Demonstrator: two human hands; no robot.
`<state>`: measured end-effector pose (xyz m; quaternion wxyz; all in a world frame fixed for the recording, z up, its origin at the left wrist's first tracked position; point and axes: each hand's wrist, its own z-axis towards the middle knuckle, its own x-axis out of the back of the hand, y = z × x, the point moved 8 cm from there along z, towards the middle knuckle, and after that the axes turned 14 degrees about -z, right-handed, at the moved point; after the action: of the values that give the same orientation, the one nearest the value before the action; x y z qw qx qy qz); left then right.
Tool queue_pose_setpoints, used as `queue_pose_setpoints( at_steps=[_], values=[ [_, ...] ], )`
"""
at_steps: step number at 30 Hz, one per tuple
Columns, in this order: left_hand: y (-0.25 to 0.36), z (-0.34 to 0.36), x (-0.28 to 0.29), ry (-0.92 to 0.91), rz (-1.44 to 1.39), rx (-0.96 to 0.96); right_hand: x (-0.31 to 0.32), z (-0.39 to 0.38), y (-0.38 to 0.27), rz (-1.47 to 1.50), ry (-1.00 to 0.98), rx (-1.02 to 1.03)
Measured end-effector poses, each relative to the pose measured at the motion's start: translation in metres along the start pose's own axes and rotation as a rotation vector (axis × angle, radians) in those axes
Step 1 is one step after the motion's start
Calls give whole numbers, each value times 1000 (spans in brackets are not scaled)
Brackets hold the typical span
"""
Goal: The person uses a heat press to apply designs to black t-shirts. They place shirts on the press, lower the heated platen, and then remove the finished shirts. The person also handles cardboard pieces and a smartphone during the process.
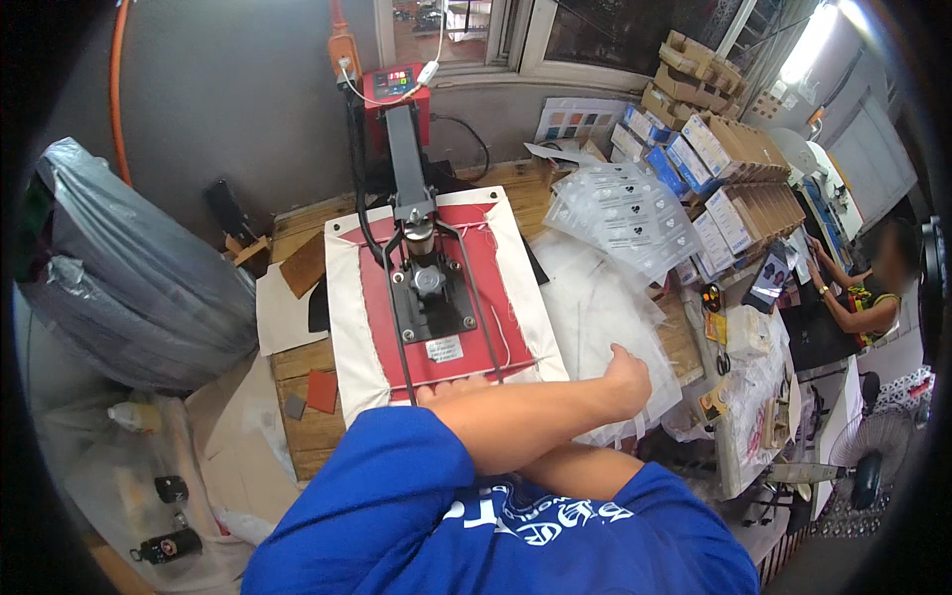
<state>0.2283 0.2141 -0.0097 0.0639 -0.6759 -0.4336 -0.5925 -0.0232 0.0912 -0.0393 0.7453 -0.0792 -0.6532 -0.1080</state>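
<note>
A heat press [421,268] stands in front of me, its arm lowered over a red cover [377,307] bordered by off-white cloth [347,327]. My forearms cross at the press's front edge. My right hand [456,389] reaches left under the other arm. It sits closed between the side bars of the heat press handle [481,307], where the crossbar is mostly hidden. My left hand [628,381] is out to the right over clear plastic sheets [595,327]. Its fingers are curled under, and whatever they may hold is hidden.
Boxes [734,159] are stacked at the back right beside printed clear film [625,213]. A grey-covered bulky object [139,258] stands at left. Red and grey scraps [321,391] lie on the wooden table [302,436]. Another person [863,307] holds a phone [770,278] at far right, near a fan [873,456].
</note>
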Motion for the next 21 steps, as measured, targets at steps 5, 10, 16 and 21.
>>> queue_pose_setpoints(
  at_steps=[5,10,16,21],
  values=[
    [88,-116,123,881,-23,-531,69,-6,1,-179,283,184],
    [-90,-400,55,1732,-534,-182,112,-151,81,41,775,-377],
    [-259,-486,-294,1629,-1173,1050,-115,-337,145,635,228,-1375],
    [-238,-382,-376,1729,-1940,358,-224,-353,82,642,-160,-1364]
  ],
)
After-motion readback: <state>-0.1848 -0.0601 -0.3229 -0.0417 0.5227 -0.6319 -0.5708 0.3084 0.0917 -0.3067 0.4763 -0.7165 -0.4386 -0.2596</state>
